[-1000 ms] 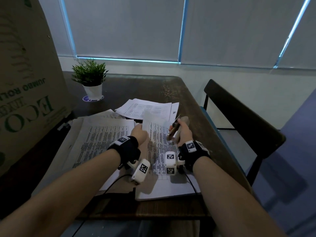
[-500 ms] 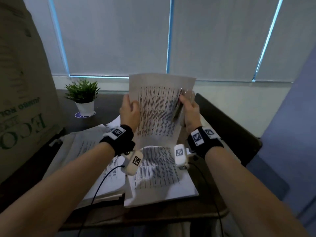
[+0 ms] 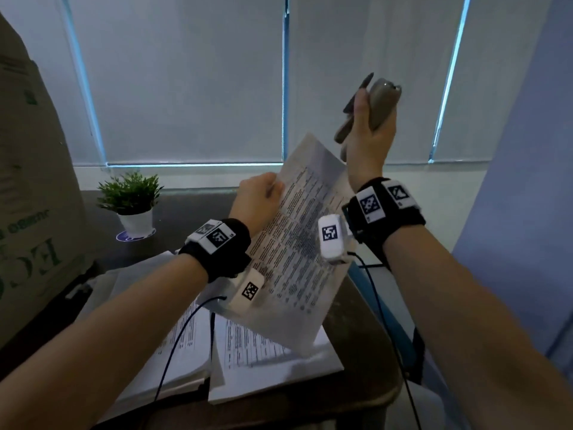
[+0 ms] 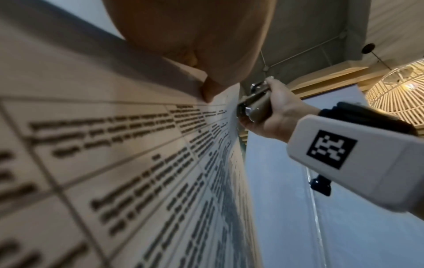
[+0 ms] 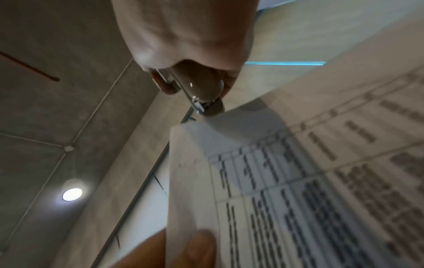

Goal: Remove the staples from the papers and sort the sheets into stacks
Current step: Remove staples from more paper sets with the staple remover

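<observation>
Fingers of my left hand (image 3: 259, 201) pinch the sheet (image 3: 297, 243), right hand (image 3: 369, 141) grips the staple remover (image 3: 376, 103); next, lay it on a stack (image 3: 273, 364).

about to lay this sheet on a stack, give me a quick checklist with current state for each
1. Left hand grips the sheet: ok.
2. Right hand holds the staple remover, clear of the paper: ok.
3. Staple out of the sheet's corner: cannot tell, too blurred.
4. Single sheet, not several: cannot tell.
5. Stacks on the table within view below: ok.
6. Wrist cable off the stacks: not ok, it hangs across them.
</observation>
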